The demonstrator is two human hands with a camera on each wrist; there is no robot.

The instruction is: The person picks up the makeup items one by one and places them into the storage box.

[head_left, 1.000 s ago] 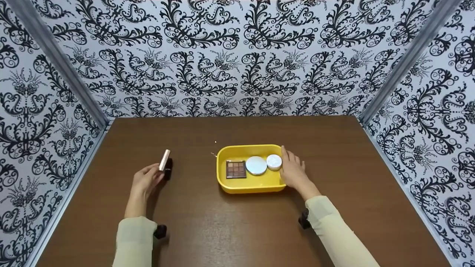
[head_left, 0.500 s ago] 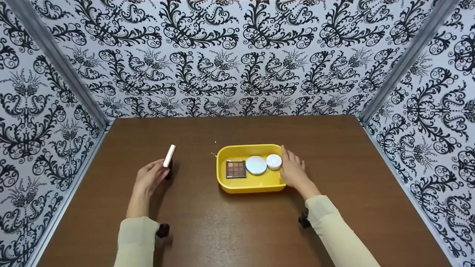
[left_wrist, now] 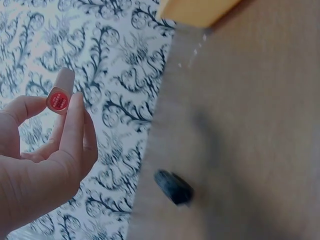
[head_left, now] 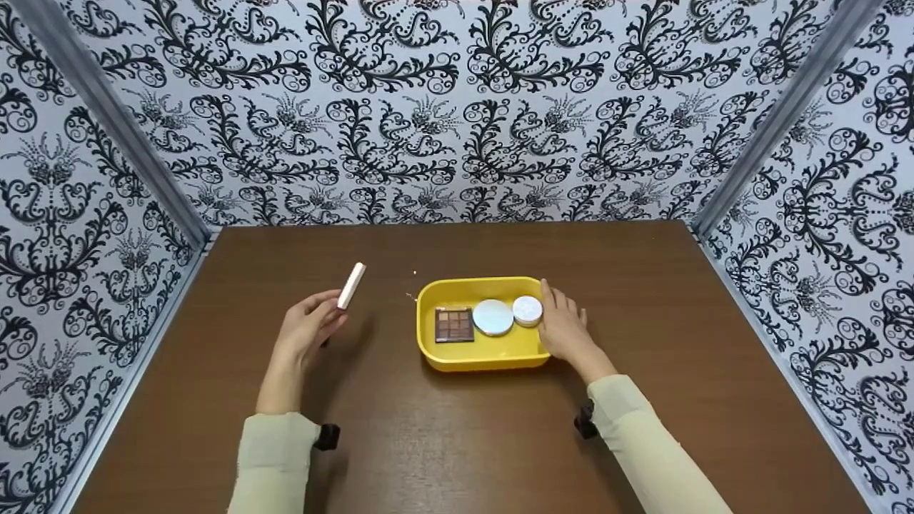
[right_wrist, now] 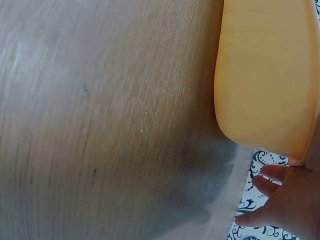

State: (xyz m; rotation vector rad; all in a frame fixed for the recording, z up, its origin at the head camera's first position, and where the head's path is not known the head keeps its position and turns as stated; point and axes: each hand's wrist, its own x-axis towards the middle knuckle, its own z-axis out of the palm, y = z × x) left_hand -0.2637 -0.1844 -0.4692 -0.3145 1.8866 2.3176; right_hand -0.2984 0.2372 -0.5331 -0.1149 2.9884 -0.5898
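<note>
In the head view my left hand (head_left: 308, 330) pinches a slim pale lipstick tube (head_left: 351, 285) between thumb and fingers, raised above the table left of the yellow basket (head_left: 485, 365). The left wrist view shows the red label on the end of the lipstick tube (left_wrist: 60, 101). Inside the basket lie an eyeshadow palette (head_left: 454, 325), a round white compact (head_left: 493, 318) and a smaller round white jar (head_left: 528, 312). My right hand (head_left: 568, 330) rests against the basket's right end, its fingers extended along the rim. In the right wrist view, several fingertips (right_wrist: 267, 185) stick out past the basket.
A small black object (left_wrist: 173, 187) lies on the brown table (head_left: 443, 442), mostly hidden by the left hand in the head view. Patterned wall panels (head_left: 457, 128) enclose the back and sides. Tiny pale specks mark the table left of the basket.
My left hand has lifted the lipstick tube away from beside the black object and carried it right and farther from me, towards the basket. My right hand has stayed at the basket.
</note>
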